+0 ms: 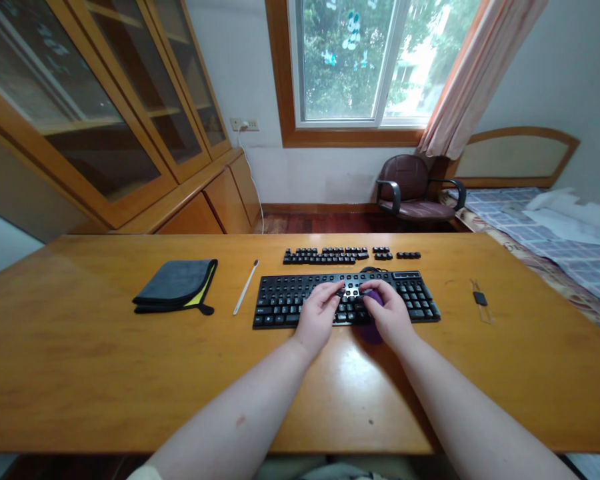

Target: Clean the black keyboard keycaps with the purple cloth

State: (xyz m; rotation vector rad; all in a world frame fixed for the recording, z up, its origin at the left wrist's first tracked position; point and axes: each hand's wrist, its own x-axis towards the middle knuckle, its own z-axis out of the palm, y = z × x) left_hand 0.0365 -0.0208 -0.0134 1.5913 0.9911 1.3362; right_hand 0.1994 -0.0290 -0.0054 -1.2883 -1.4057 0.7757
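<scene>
A black keyboard (285,303) lies across the wooden table, with the keycaps gone from its upper rows. My left hand (319,313) rests over its middle with thumb and fingers drawn together. Whatever is between those fingertips is too small to make out. Just to the right, my right hand (390,312) is curled with its fingers bent. A purple, soft-looking lump (373,335) shows between its thumb and fingers and below the hand, past the keyboard's front edge. Between the two hands, a bright patch of the keyboard shows.
Loose black keycaps (325,256) stand in rows behind the keyboard. To the left lie a white stick-like brush (245,288) and a folded grey cloth (175,285). At right is a small black tool with wire loops (480,299). Beyond the table stands a chair (410,190).
</scene>
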